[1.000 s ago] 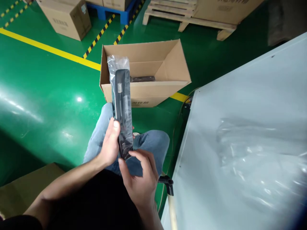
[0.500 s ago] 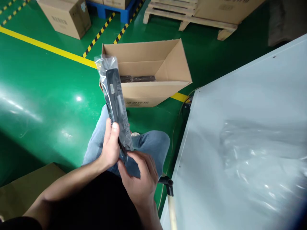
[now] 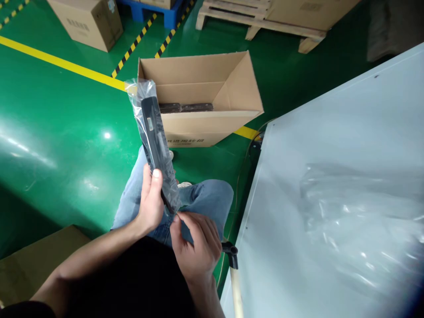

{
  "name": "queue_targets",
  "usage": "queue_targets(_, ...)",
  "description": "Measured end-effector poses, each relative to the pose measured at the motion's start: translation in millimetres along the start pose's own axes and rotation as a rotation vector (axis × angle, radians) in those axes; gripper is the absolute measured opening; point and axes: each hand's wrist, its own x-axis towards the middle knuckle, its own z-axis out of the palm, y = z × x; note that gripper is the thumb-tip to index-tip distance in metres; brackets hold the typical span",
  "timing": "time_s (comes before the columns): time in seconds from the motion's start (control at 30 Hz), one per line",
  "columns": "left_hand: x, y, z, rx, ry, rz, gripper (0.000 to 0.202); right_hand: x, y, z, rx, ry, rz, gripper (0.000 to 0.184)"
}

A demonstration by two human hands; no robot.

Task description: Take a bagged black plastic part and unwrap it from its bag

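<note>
My left hand (image 3: 152,201) is wrapped round a long flat black part (image 3: 152,128), its thumb lying on top. A clear plastic bag (image 3: 145,88) covers the part, and its crinkled far end sticks out past the part's tip. At the near end, the thumb and forefinger of my right hand (image 3: 198,247) pinch the edge of the bag. The part's exact kind does not show. Beyond my hands stands an open cardboard box (image 3: 198,128), with several dark flat pieces (image 3: 195,107) inside.
To the right is a pale table (image 3: 285,145) bearing a pile of clear plastic bags (image 3: 357,221). A pole with a black joint (image 3: 232,251) stands by its edge. Cardboard boxes (image 3: 86,24) and a wooden pallet (image 3: 251,17) lie farther off; another carton (image 3: 39,260) is at lower left.
My right thumb and forefinger have closed together on the near end of the bag. My left hand keeps its hold on the bagged part. The view has shifted slightly.
</note>
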Motion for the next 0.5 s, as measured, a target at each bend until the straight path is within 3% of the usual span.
queue_targets(0.2, -1.1, -2.3, -0.3, -0.002, -0.001, -0.011, 0.070, 1.5, 1.6, 1.2, -0.018, 0.001, -0.036, 0.015)
queue_targets(0.5, -0.6, -10.8, -1.9, 0.054, -0.029, 0.086, 0.062, 5.5, 3.2, 1.5, -0.061, 0.006, -0.031, 0.016)
